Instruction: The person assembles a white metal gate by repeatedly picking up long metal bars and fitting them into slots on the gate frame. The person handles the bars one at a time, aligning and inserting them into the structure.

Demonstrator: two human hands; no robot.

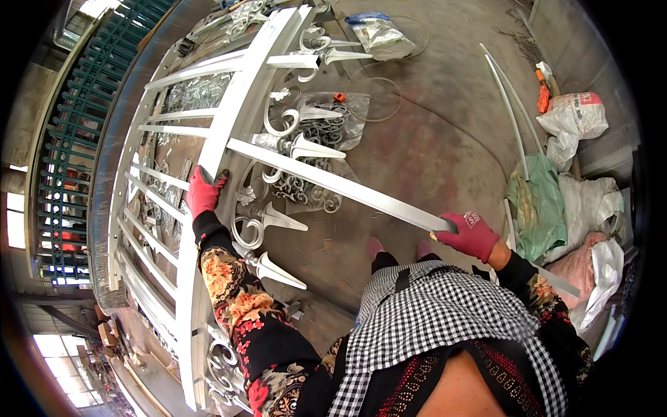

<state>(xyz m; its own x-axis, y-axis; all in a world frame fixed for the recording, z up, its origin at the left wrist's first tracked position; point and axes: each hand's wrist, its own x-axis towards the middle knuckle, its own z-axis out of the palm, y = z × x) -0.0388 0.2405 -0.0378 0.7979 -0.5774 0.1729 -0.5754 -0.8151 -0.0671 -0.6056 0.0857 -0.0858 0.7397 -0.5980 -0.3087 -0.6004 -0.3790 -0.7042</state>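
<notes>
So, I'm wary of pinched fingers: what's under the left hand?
Under the left hand runs a wide white rail, visible on either side; the stretch beneath it cannot be seen.

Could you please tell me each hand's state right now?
Left hand: on the wide white rail; grip cannot be told.
Right hand: closed around the long white bar.

White bar [340, 185], black-and-white checked apron [445, 306]
</notes>
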